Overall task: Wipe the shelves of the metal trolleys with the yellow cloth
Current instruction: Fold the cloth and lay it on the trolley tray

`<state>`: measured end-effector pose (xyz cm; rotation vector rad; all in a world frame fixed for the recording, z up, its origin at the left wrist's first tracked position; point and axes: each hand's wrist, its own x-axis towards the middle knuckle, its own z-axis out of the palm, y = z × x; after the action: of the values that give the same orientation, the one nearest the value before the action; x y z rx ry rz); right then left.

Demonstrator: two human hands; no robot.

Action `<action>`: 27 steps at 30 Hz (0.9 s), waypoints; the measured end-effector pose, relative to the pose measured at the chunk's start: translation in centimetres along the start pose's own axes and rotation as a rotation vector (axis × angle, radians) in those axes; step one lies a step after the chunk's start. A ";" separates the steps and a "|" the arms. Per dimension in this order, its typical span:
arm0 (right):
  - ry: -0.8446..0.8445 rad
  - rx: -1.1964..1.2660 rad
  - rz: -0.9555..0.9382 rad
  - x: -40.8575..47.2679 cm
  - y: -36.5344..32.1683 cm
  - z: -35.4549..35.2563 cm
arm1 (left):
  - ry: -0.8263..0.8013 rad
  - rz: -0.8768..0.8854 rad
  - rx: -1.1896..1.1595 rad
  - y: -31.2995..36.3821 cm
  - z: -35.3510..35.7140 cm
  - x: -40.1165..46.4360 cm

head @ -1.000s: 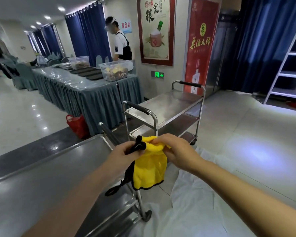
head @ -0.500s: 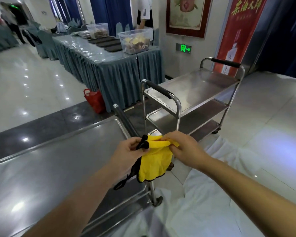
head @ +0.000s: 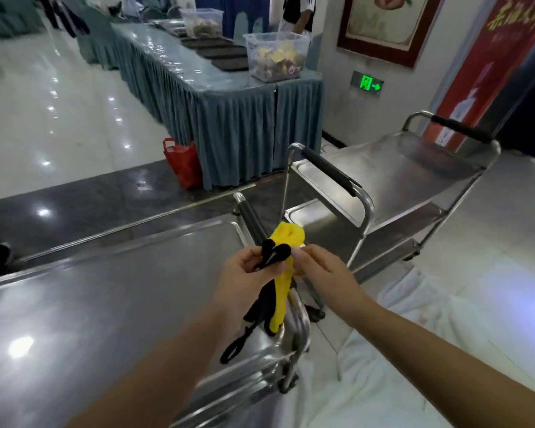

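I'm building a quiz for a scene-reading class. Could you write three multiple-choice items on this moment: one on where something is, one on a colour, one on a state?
1. Where is the yellow cloth?
A. Flat on the far trolley's top shelf
B. Held in the air between both hands, over the near trolley's corner
C. On the floor

2. What colour is the bag on the floor by the skirted table?
A. Red
B. Green
C. White

3. What is on the far trolley's top shelf?
A. Stacked trays
B. A plastic tub
C. Nothing visible; bare metal

Answers:
1 B: the left hand and right hand both pinch it as it hangs above the near trolley.
2 A: it is plainly red.
3 C: only shiny steel shows.
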<state>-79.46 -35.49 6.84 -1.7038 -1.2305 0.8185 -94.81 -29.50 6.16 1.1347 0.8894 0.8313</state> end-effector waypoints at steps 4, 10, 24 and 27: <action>-0.072 0.090 0.041 2.5 -1.4 2.3 | -0.113 -0.043 -0.064 0.8 -0.9 0.8; -0.130 0.050 0.106 5.9 -0.8 3.8 | 0.075 -0.167 -0.084 1.2 -1.8 2.6; -0.498 -0.011 -0.107 13.3 0.2 3.3 | 0.676 -0.190 -0.101 1.3 -9.2 4.3; -0.530 0.004 -0.118 14.6 0.6 3.5 | 0.881 -0.193 -0.138 0.9 -11.8 3.3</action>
<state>-77.87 -20.73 4.45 -1.4356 -1.6586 1.2455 -104.25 -21.82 4.35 0.5155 1.6020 1.2298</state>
